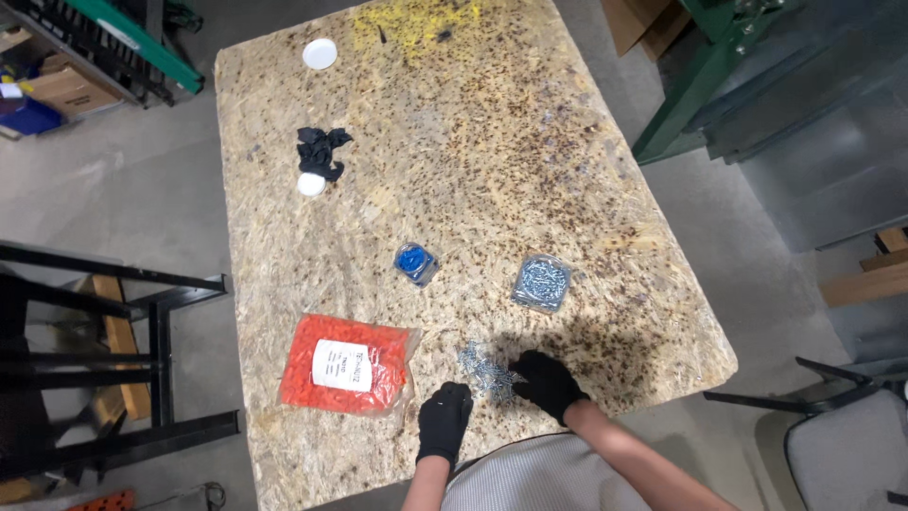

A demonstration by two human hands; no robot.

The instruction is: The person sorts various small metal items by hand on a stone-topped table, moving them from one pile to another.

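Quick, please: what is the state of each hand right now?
Left hand: gloved, fingers curled, rests on the table, apparently holds nothing.
Right hand: gloved, touches the loose screw pile; grip cannot be told.

Screws (484,371) right of bag (346,364)

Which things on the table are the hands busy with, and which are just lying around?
Busy with:
- loose pile of silver screws, right hand touching it, left hand close by

Lying about:
- orange bag
- small bag of blue pieces
- small bag of screws
- black glove
- two white lids
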